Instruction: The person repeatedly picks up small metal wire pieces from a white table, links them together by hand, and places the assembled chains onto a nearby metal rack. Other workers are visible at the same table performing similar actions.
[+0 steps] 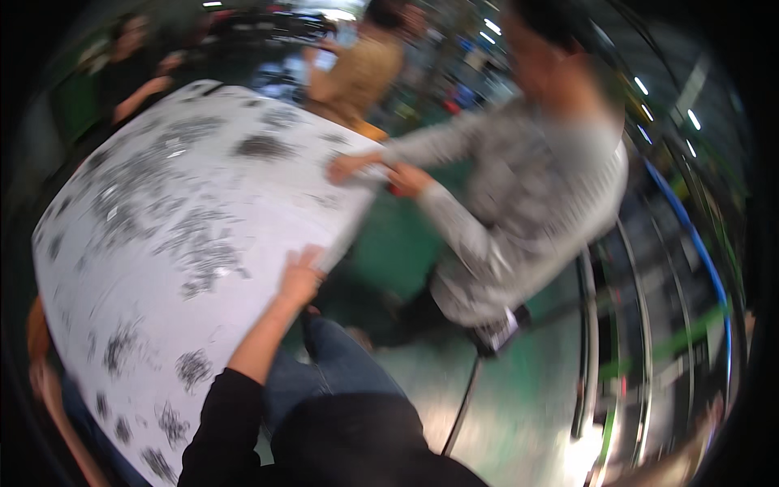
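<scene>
My left hand [300, 276], on a black-sleeved arm, sits on the near right edge of a large white table top [97, 268], with the fingers on top and the thumb at the rim. Blur hides how tight the grip is. Several heaps of small dark grey metal parts [199, 247] are scattered over the white surface. My right hand is out of view. A person in a grey sweater [527, 195] leans in from the right, holding the table's far right corner with both hands [381, 172].
My legs in blue jeans [333, 365] are below the table edge, over a green floor [519, 398]. Metal rails [588, 325] and a blue hose [698, 243] run along the right. Two more people [357, 69] stand behind the table.
</scene>
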A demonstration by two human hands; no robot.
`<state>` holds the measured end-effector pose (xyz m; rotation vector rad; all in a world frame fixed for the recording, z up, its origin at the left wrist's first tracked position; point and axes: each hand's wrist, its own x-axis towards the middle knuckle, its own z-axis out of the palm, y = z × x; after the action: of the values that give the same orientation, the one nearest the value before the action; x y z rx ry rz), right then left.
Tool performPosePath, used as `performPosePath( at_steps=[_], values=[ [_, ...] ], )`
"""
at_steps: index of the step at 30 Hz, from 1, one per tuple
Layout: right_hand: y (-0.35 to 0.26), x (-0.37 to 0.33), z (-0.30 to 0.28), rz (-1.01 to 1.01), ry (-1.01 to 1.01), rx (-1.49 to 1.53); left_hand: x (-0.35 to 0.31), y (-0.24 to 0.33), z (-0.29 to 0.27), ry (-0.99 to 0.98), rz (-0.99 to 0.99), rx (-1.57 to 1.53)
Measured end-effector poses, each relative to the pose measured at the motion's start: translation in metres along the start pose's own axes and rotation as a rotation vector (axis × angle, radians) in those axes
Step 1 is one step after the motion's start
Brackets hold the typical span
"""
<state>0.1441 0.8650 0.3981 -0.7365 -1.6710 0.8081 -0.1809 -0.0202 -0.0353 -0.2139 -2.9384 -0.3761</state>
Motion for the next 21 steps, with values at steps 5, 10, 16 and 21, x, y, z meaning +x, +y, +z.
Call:
performPosePath(
  at_steps=[5,10,16,21],
  values=[
    [0.096,-0.115,0.018,0.143,-0.141,-0.105,0.008,-0.007,0.0,0.072,0.056,0.085],
    [0.141,-0.247,0.084,0.282,-0.147,-0.109,-0.001,-0.007,0.002,0.066,0.077,0.159],
    [0.188,-0.362,0.137,0.37,-0.486,-0.22,-0.003,-0.008,0.001,0.036,0.063,0.17],
    [0.224,-0.421,0.182,0.347,-0.451,-0.095,-0.002,-0.008,0.002,0.051,0.051,0.159]
  ],
)
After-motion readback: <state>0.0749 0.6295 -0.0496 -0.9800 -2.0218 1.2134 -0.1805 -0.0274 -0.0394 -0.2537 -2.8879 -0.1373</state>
